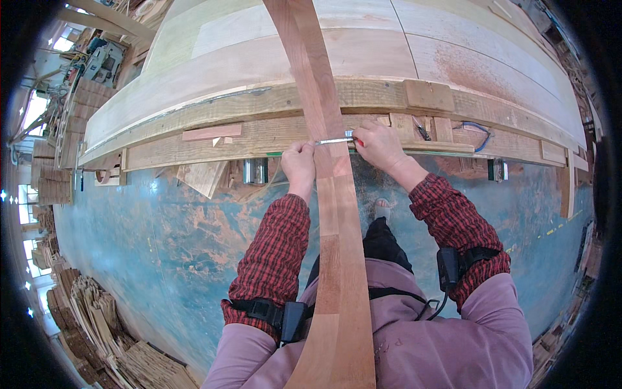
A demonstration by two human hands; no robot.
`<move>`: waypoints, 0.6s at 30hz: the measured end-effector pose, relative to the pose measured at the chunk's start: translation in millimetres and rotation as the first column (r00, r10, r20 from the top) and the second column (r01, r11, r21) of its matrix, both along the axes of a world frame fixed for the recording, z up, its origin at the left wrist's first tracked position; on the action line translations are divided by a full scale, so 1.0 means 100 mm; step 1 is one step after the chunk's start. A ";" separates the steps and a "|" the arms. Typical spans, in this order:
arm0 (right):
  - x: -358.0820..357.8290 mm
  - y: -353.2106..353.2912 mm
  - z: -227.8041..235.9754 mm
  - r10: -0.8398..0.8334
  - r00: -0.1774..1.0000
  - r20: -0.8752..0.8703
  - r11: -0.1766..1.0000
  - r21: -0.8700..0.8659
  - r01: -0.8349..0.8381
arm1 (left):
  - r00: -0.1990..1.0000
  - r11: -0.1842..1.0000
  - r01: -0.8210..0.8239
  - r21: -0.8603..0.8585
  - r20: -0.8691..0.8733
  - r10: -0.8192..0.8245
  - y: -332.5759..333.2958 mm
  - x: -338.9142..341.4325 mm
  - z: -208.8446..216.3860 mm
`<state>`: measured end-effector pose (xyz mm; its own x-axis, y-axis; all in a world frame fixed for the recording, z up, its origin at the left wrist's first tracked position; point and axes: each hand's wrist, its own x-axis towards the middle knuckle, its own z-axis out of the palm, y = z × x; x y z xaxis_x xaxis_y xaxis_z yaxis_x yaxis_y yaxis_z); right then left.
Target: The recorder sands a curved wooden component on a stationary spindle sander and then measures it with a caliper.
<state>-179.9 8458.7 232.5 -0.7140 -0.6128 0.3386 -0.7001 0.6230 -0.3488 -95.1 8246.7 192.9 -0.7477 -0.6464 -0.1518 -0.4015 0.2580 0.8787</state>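
Note:
A long, curved wooden board (335,214), made of glued reddish-brown pieces, runs from the bench top down past my body. Across its width lies the pale strip of a tape measure (334,140). My left hand (299,163) pinches the strip's end at the board's left edge. At the right edge, my right hand (381,148) has its fingers curled around the other end, where a bit of dark and red shows. Those fingers hide most of the tape's case.
The wooden workbench (233,58) has a slotted front ledge holding a wood offcut (212,132), a small block (429,96) and a blue cord (476,133). Sawdust marks the bench top and blue floor (175,240). Stacked wood strips (103,311) lie at the lower left.

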 end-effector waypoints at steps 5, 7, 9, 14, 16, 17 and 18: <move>0.01 0.00 0.02 -0.013 0.999 0.034 1.000 0.015 0.012 | 0.999 0.999 0.000 0.039 -0.039 0.001 0.00 0.00 -0.03; 0.01 0.00 0.01 -0.002 1.000 0.028 1.000 0.016 0.002 | 1.000 0.999 0.003 0.040 -0.030 -0.002 -0.02 0.00 -0.06; 0.01 0.01 0.00 0.012 1.000 0.021 1.000 0.015 -0.013 | 1.000 0.999 0.006 0.032 -0.019 -0.005 -0.02 0.00 -0.07; 0.01 0.01 0.00 0.020 1.000 -0.006 1.000 -0.001 -0.020 | 1.000 0.998 0.005 0.057 -0.025 -0.003 -0.01 0.01 -0.04; 0.01 0.01 0.00 0.022 1.000 -0.018 1.000 0.002 -0.022 | 1.000 0.999 0.010 0.034 -0.026 -0.009 0.01 0.02 0.02; 0.01 0.01 -0.01 0.022 1.000 -0.019 1.000 0.006 -0.022 | 1.000 0.999 0.012 0.031 -0.028 -0.012 0.02 0.02 0.05; 0.02 0.02 -0.01 0.023 1.000 -0.021 1.000 0.010 -0.022 | 0.999 1.000 0.015 0.027 -0.030 -0.014 0.03 0.03 0.11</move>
<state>-178.3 8460.2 231.2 -0.6927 -0.6319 0.3476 -0.7212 0.6102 -0.3279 -92.4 8250.1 204.1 -0.7617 -0.6311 -0.1470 -0.3713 0.2392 0.8972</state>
